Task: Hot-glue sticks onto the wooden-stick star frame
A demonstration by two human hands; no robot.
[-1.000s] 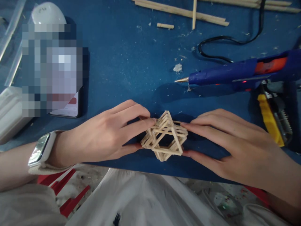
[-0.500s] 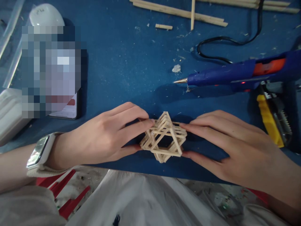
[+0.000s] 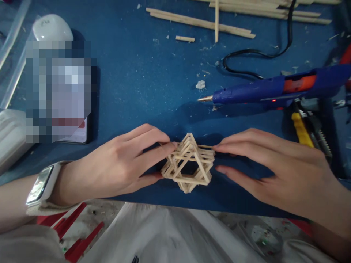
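Observation:
A small star-shaped frame of stacked wooden sticks (image 3: 192, 180) stands at the near edge of the blue tabletop, between my hands. My left hand (image 3: 126, 159) grips its left side, with fingers at the upper left and the thumb at the lower left. On the other side is my right hand (image 3: 285, 171), its thumb and fingers parted. The right fingertips are at the end of a thin stick on the frame's upper right, while the right thumb is a little off the frame.
Beyond my right hand lies a blue glue gun (image 3: 252, 93) with its metal tip pointing left and a black cord (image 3: 246, 51). A yellow-handled cutter (image 3: 301, 131) is beneath it. Wooden sticks (image 3: 233, 30) lie at the back; a phone (image 3: 74, 138) and a white case (image 3: 52, 27) are left.
My right thumb has come away from the frame's lower right corner. The left grip stays the same. The view has shifted slightly, so the tabletop things appear lower and further left.

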